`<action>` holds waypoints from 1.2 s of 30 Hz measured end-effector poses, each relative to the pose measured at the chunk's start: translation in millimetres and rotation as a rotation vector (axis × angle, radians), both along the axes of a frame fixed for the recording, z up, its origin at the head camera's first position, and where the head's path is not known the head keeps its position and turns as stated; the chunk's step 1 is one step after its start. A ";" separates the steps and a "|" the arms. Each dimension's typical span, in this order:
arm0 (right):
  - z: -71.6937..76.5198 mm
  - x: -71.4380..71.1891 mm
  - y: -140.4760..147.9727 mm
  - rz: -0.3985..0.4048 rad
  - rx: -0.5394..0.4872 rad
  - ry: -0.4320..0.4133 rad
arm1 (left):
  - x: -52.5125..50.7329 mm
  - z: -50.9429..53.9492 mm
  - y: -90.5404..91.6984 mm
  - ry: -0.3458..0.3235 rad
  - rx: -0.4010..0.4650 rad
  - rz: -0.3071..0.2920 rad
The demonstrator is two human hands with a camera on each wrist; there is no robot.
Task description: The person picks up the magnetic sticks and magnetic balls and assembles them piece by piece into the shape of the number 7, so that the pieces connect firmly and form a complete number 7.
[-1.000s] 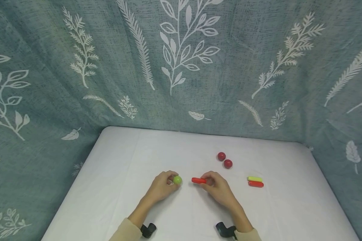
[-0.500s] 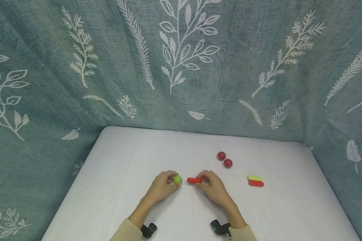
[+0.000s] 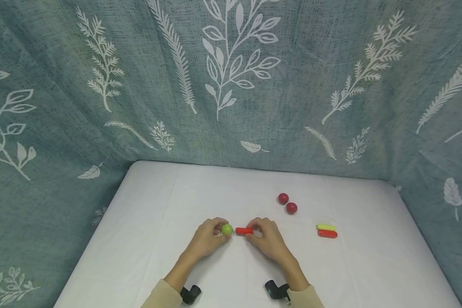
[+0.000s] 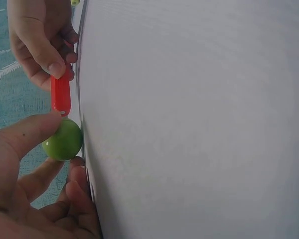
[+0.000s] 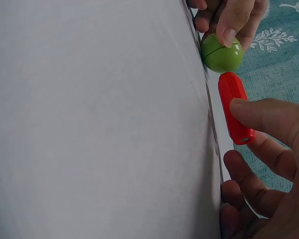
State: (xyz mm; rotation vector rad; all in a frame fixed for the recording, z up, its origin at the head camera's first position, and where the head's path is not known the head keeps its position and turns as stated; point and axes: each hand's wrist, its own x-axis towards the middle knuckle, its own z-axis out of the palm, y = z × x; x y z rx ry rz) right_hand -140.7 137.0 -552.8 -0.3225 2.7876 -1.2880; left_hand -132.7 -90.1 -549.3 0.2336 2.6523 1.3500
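White worktop (image 3: 177, 192), stubby red rod (image 5: 232, 88) pinched in my right fingers (image 5: 266, 114) just neared the glossy green ball (image 5: 220, 59) my left fingers (image 4: 34, 132) grip, gap almost gone.

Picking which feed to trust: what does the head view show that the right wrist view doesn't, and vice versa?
Only head: far red ball, near red ball, yellow stick, loose red stick.
Only right wrist: dark line on the green ball, dark spot on the end of the held stick.
Both: left hand pinching the green ball, right hand pinching the held stick.
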 end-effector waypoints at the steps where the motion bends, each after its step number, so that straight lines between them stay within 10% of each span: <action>1: 0.1 0.1 -0.5 0.000 0.001 0.002 | 0.1 0.0 0.1 -0.001 0.001 -0.001; 36: -3.4 1.3 -4.1 0.007 0.014 0.009 | 0.3 -1.8 0.9 -0.014 -0.021 0.003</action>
